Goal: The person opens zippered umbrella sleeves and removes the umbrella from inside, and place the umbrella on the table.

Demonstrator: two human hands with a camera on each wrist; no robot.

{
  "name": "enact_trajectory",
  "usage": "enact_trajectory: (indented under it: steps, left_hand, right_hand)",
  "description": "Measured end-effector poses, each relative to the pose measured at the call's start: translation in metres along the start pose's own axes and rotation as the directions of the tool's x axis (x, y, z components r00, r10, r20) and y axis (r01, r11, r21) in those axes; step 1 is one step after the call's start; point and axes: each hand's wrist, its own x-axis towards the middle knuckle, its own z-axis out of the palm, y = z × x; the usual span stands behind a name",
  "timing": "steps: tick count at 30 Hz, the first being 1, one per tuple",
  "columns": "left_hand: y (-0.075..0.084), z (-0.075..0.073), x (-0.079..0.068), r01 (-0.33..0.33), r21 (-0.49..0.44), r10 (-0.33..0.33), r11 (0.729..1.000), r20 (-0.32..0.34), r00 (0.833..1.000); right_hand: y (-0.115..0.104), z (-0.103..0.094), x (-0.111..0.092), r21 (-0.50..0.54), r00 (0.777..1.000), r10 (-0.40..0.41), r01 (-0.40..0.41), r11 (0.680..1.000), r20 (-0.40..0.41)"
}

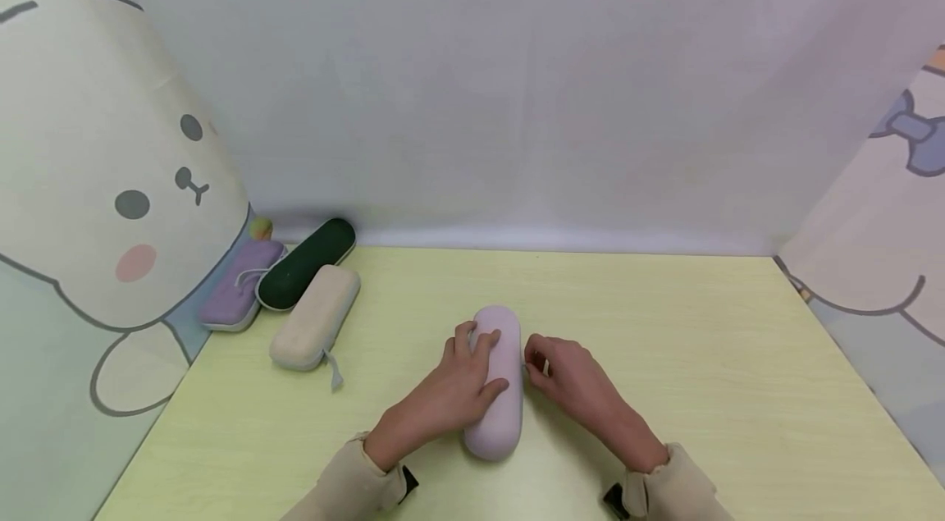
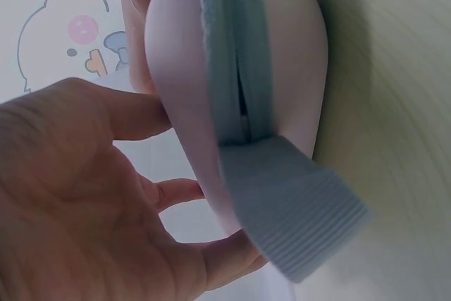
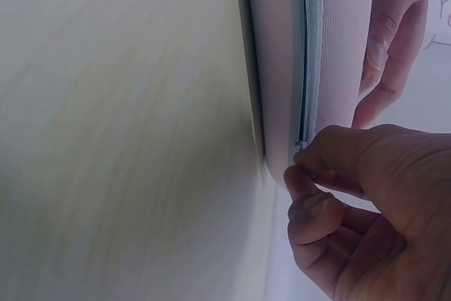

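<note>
A pale pink hard-shell glasses case [image 1: 504,414] lies lengthwise on the table, a grey zipper running along its side. My left hand [image 1: 467,377] holds it from the left, thumb on top and fingers over the far left part. Beside the right edge, my right hand [image 1: 572,373] pinches the small zipper pull [image 3: 301,147] between thumb and forefinger, its other fingers curled. In the left wrist view, a ribbed grey fabric tab [image 2: 292,206] sticks out from the near end of the case, below the zipper tape [image 2: 222,68].
At the table's back left lie a purple case [image 1: 239,287], a dark green case [image 1: 306,265] and a cream case [image 1: 316,320] with a grey pull. The green one overlaps the purple one. Printed cloth [image 1: 517,94] hangs behind the pale yellow table [image 1: 664,324].
</note>
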Motion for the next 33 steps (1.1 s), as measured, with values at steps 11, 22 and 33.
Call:
enact_trajectory:
  steps: [11, 22, 33]
  left_hand:
    - [-0.002, 0.0, -0.001, -0.01, 0.002, 0.01, 1.0, 0.008, 1.0]
    - [-0.001, -0.002, -0.001, -0.001, -0.008, 0.001, 1.0, 0.027, 1.0]
    - [-0.002, 0.0, 0.0, -0.01, 0.015, 0.01, 1.0, 0.017, 1.0]
  right_hand:
    - [0.003, -0.001, 0.003, 0.048, 1.0, -0.002, 0.002, 0.999, -0.005]
    - [0.004, 0.001, 0.01, 0.04, 1.0, 0.026, -0.026, 0.999, -0.016]
    - [0.007, 0.002, 0.016, 0.047, 0.998, 0.069, -0.069, 0.997, -0.007]
